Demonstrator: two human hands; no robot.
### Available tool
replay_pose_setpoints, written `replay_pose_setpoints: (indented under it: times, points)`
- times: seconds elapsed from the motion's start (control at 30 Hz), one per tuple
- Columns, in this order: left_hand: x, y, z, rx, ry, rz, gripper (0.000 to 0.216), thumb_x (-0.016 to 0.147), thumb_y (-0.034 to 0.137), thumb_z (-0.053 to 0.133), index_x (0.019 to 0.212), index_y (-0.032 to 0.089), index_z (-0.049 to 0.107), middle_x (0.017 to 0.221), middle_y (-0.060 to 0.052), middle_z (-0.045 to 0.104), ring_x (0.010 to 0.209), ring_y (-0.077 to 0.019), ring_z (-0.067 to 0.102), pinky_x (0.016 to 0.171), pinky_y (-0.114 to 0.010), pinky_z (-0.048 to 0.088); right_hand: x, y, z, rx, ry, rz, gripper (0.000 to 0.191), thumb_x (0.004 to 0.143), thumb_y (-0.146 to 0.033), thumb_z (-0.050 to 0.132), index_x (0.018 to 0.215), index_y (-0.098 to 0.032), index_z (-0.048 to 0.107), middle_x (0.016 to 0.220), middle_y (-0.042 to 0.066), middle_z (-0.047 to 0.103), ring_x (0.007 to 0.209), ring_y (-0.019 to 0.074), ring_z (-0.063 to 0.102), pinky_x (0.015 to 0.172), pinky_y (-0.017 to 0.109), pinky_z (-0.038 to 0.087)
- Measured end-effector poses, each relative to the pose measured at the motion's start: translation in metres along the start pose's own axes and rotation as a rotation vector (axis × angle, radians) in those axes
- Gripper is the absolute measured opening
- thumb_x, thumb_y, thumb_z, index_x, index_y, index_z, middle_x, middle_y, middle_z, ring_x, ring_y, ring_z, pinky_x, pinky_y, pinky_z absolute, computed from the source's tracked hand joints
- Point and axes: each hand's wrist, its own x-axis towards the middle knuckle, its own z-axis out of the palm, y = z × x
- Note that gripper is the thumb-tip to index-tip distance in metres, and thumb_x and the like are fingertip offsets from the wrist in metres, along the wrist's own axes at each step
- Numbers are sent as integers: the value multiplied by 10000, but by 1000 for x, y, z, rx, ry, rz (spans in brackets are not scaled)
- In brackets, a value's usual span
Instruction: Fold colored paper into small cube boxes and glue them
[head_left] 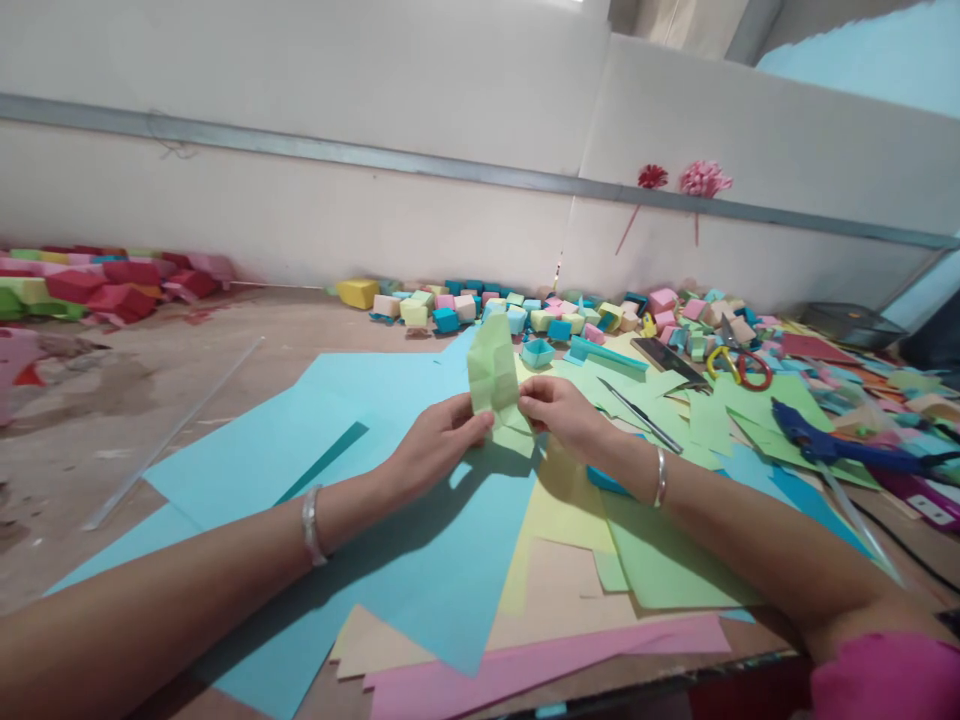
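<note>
A folded piece of light green paper [493,378] stands upright between my two hands above large blue sheets [322,440]. My left hand [435,450] pinches its lower left edge with thumb and fingers closed. My right hand [559,412] pinches its lower right edge, fingers curled. Each wrist wears a silver bangle. Green, yellow and pink sheets [600,560] lie under my right forearm.
Several small folded paper boxes [525,312] in many colours line the wall behind. Scissors [739,365], a blue glue gun [832,440] and a thin blade [641,415] lie to the right. Red and green paper boxes [97,285] are piled far left. A clear stick [169,435] lies on the left.
</note>
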Motion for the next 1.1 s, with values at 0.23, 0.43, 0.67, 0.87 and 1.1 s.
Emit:
replay_pose_setpoints:
  times: [0.23,0.43,0.67,0.87,1.1]
  points:
    - [2,-8,1,-204,141,-141,204,760,293,537,845,138,638,721,-17,625,602,-127,532,525,-233,428,-12,2,2,-586,211,-417,233,809,-202,515,1033,-150,556,919,72,603,816,175,557,714,314,452]
    - [3,-5,-3,135,96,-88,241,741,377,552,773,160,652,689,-5,619,663,-154,535,552,-231,399,-20,-9,-5,-1369,225,-897,366,902,-63,374,1101,-255,615,1298,67,510,1209,249,375,934,393,279]
    - [6,-8,-9,377,74,-95,221,722,356,541,609,178,606,557,33,531,588,-129,467,519,-223,316,-12,-4,-6,-1473,43,-783,323,865,-27,389,890,-192,665,935,66,663,979,201,485,818,360,247]
    - [11,-15,-12,435,51,-132,180,700,310,553,737,189,681,675,3,660,669,-174,571,588,-250,377,-16,-16,-9,-1420,-427,-401,329,711,12,467,847,-183,694,874,37,650,700,128,524,600,259,276]
    - [12,-16,-12,461,94,-81,290,794,425,515,806,188,683,774,-19,693,736,-186,598,630,-259,385,-12,-13,-18,-1257,-460,-422,268,807,-69,483,868,-192,712,854,41,659,734,132,553,623,235,332]
